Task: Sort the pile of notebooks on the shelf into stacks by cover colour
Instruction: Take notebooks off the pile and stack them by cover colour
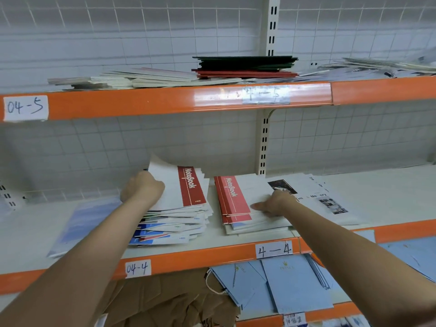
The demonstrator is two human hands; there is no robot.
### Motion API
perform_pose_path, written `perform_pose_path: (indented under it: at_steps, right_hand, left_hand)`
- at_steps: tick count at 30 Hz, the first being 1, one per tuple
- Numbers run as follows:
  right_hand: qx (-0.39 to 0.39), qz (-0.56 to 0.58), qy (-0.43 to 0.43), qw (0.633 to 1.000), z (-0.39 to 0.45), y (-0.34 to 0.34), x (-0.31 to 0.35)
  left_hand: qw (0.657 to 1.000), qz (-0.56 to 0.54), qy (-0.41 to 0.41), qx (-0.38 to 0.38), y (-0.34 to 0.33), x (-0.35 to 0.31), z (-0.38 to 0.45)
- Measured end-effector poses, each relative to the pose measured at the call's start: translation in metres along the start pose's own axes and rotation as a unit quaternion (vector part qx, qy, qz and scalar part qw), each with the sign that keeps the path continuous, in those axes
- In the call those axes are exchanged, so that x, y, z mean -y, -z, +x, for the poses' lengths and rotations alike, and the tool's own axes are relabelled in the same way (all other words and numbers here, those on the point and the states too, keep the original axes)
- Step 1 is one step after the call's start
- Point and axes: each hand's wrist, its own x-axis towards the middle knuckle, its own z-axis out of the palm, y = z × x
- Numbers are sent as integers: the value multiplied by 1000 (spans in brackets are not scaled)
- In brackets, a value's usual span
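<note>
A mixed pile of notebooks [174,225] with red and blue cover bands lies on the middle shelf [212,253]. My left hand [141,187] grips the far left edge of the top red-banded notebook [181,187] and holds that edge lifted off the pile. To the right sits a neater stack of red-banded notebooks [236,199]. My right hand [273,204] rests flat on this stack, fingers stretched out to the left.
White photo-print booklets [323,197] lie right of the red stack. A pale blue sheet [77,223] lies left of the pile. The upper shelf [165,102] carries dark green, red and white books. Below hang blue paper bags [292,284] and brown paper [165,300].
</note>
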Motion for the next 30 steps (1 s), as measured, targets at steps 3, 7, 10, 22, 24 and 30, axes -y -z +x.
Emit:
perform_pose_path:
  at_steps: [3, 7, 10, 22, 24, 30]
  right_hand:
    - [-17, 31, -11, 999, 0, 0, 2]
    - [-37, 158, -27, 986, 5, -1, 2]
    - [-58, 137, -17, 989, 0, 0, 3]
    - [-169, 429, 87, 883, -13, 25, 6]
    - [-145, 508, 100, 843, -19, 31, 11]
    - [-17, 604, 149, 783, -35, 37, 34]
  left_hand:
    - [997, 79, 6, -13, -4, 5, -2]
    - [992, 119, 22, -18, -7, 6, -1]
    - [991, 130, 23, -37, -9, 5, -5]
    - [986, 4, -126, -112, -20, -18, -21]
    - [981, -103, -149, -75, -23, -33, -24]
    - [861, -446, -27, 241, -32, -75, -37]
